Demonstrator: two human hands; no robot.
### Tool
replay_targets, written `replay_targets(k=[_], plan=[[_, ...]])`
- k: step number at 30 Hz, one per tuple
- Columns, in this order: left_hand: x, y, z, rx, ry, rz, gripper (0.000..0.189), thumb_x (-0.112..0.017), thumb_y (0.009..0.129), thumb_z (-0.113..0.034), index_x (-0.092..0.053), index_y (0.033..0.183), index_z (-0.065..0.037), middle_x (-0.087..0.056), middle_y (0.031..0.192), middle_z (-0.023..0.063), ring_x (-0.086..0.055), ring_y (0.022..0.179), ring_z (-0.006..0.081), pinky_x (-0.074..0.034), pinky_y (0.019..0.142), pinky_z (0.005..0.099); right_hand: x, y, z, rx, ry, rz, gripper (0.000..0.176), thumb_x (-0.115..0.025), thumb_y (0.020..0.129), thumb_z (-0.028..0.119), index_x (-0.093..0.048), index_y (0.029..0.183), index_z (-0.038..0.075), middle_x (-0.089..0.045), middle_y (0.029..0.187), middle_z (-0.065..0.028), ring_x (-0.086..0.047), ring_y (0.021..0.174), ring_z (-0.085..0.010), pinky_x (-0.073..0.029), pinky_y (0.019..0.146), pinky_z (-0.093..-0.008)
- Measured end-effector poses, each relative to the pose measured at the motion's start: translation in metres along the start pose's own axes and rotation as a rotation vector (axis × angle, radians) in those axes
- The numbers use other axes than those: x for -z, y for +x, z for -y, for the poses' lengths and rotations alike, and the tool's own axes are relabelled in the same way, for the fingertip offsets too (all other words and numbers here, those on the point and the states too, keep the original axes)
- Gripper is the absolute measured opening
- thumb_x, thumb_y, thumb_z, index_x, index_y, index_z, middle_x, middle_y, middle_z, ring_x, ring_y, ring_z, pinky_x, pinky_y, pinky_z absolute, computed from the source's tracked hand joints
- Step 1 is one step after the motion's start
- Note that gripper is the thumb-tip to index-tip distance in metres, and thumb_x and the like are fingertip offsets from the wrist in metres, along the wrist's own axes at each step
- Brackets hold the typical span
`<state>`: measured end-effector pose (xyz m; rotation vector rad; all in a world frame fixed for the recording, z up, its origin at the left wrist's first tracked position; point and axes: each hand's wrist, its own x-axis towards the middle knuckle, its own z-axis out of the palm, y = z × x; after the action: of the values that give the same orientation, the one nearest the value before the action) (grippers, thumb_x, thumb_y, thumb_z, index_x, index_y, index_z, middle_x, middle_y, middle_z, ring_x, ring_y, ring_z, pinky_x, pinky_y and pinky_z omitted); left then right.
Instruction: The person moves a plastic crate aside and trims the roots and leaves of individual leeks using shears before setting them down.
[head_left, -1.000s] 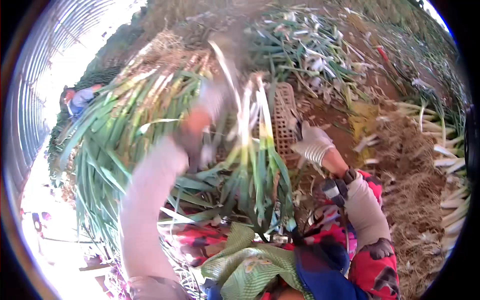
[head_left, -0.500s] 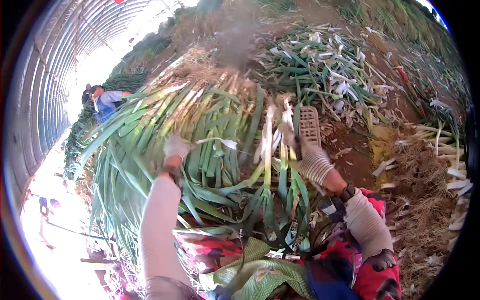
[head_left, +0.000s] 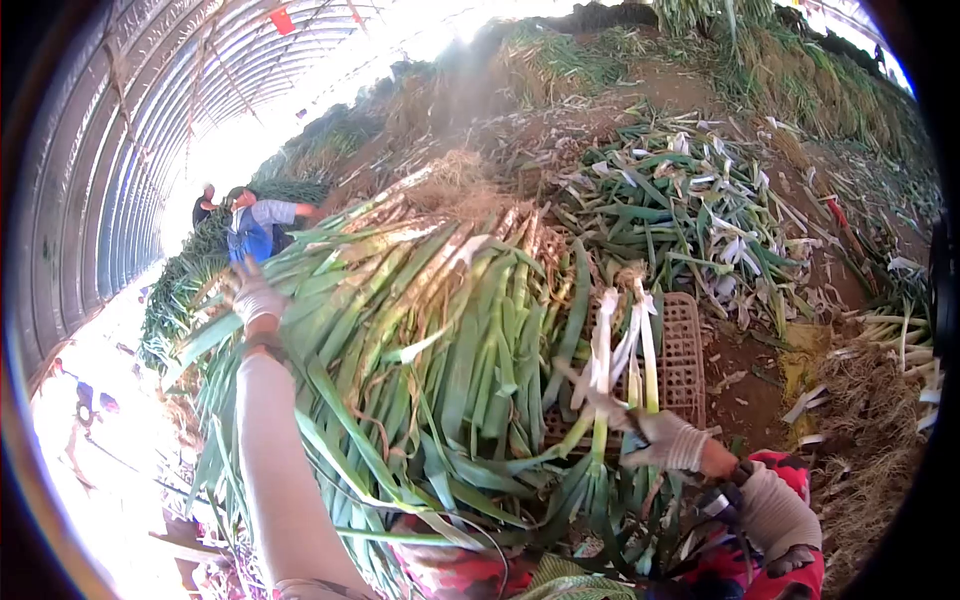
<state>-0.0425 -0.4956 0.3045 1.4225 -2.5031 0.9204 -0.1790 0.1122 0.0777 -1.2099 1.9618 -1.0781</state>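
My left hand (head_left: 256, 300), in a pale knit glove, reaches out at the left with its fingers spread. It is over the green leaf ends of a big pile of leeks (head_left: 440, 310) and holds nothing. My right hand (head_left: 668, 441), gloved too, is closed around a dark, blurred object I cannot make out. It is beside a few cleaned leeks with white stalks (head_left: 603, 345), which lie over a plastic crate (head_left: 682, 350). Their roots point away from me and their leaves hang towards my lap.
A heap of leek trimmings (head_left: 690, 200) lies beyond the crate. Rooted leeks (head_left: 870, 420) lie at the right. A person in a blue apron (head_left: 258, 228) bends over the far left of the pile, with another person (head_left: 204, 205) behind. A curved greenhouse frame (head_left: 100, 180) rises at the left.
My left hand has moved left and outward from the middle of the pile, and its fingers have spread. My right hand has drawn back towards me along the leeks. The view has tilted up.
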Motion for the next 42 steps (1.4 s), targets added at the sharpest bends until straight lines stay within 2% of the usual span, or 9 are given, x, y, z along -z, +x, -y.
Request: replay_targets(k=[10,15,19,24,25,27,34,38,42], plan=[[-0.041,0.016,0.033,-0.21,0.026,0.221,0.04,-0.055,0.078,-0.045,-0.064,0.098,-0.012,-0.059,0.106,0.0126,-0.057,0.098,0.0302,-0.047,0.082,0.0418,-0.015,0.039,-0.032,-0.189,-0.201,0.017,0.068,-0.077,0.062,0.037,-0.045,0.107,-0.003,-0.059,0.074,-0.0178,-0.061,0.07,-0.0304,-0.049,0.064,-0.0369],[-0.015,-0.097,-0.035,-0.985,0.233,-0.074,0.039,-0.057,0.076,-0.048,-0.069,0.081,-0.011,-0.066,0.088,0.0144,-0.063,0.081,0.0323,-0.05,0.072,0.0414,-0.014,0.041,-0.013,-0.259,-0.131,-0.04,0.079,-0.074,0.062,0.033,-0.04,0.121,-0.006,-0.06,0.08,-0.0234,-0.061,0.077,-0.0334,-0.048,0.07,-0.0383],[-0.066,-0.27,-0.091,-0.811,-0.686,0.296,0.058,-0.062,0.069,-0.057,-0.066,0.093,-0.005,-0.063,0.084,0.0195,-0.061,0.083,0.0359,-0.048,0.076,0.0433,-0.024,0.02,-0.001,-0.197,-0.088,-0.196,0.074,-0.076,0.061,0.032,-0.044,0.117,-0.004,-0.06,0.079,-0.0217,-0.06,0.074,-0.0333,-0.046,0.066,-0.0386],[-0.058,-0.46,-0.154,-0.61,-1.585,0.738,0.041,-0.068,0.074,-0.035,-0.065,0.097,-0.002,-0.065,0.082,0.0058,-0.058,0.074,0.015,-0.047,0.071,0.0288,-0.063,-0.052,0.04,-0.187,-0.218,-0.284,0.064,-0.071,0.069,0.034,-0.042,0.111,-0.006,-0.059,0.077,-0.0256,-0.059,0.073,-0.0395,-0.047,0.067,-0.0424],[0.051,-0.456,-0.139,-0.352,-1.566,1.275,0.032,-0.068,0.073,-0.025,-0.065,0.095,-0.001,-0.065,0.082,0.0071,-0.06,0.074,0.0159,-0.047,0.072,0.0286,-0.078,-0.073,0.042,-0.195,-0.214,-0.237,0.064,-0.07,0.07,0.033,-0.04,0.111,-0.006,-0.059,0.076,-0.0264,-0.06,0.074,-0.0403,-0.047,0.068,-0.0435],[0.06,-0.478,-0.15,-0.181,-1.791,1.395,0.028,-0.066,0.074,-0.019,-0.065,0.095,-0.001,-0.065,0.083,0.0081,-0.061,0.075,0.0172,-0.048,0.073,0.0289,-0.098,-0.112,0.061,-0.334,-0.288,-0.113,0.063,-0.068,0.072,0.032,-0.036,0.112,-0.006,-0.059,0.075,-0.0278,-0.06,0.074,-0.0422,-0.048,0.067,-0.0454],[-0.131,-0.492,-0.231,0.357,-2.177,2.155,0.034,-0.065,0.076,-0.014,-0.061,0.107,-0.001,-0.065,0.095,0.0105,-0.061,0.086,0.0229,-0.049,0.078,0.033,-0.136,-0.152,0.056,-0.531,-0.311,-0.012,0.063,-0.067,0.073,0.039,-0.039,0.107,-0.006,-0.06,0.086,-0.0291,-0.059,0.086,-0.0428,-0.047,0.076,-0.0432],[-0.133,-0.483,-0.233,0.312,-2.214,2.151,0.04,-0.066,0.075,-0.014,-0.058,0.112,-0.001,-0.064,0.098,0.0111,-0.061,0.088,0.0244,-0.048,0.08,0.0339,-0.133,-0.116,0.041,-0.546,-0.358,-0.167,0.064,-0.067,0.073,0.039,-0.042,0.107,-0.009,-0.059,0.091,-0.0313,-0.058,0.091,-0.0411,-0.047,0.079,-0.0419],[-0.095,-0.492,-0.212,-0.009,-2.204,1.464,0.042,-0.066,0.074,-0.017,-0.057,0.112,-0.001,-0.064,0.1,0.0121,-0.06,0.089,0.0267,-0.048,0.081,0.0352,-0.131,-0.097,0.063,-0.593,-0.411,-0.059,0.068,-0.067,0.072,0.039,-0.042,0.109,-0.013,-0.059,0.092,-0.031,-0.059,0.091,-0.0406,-0.047,0.08,-0.0413]])
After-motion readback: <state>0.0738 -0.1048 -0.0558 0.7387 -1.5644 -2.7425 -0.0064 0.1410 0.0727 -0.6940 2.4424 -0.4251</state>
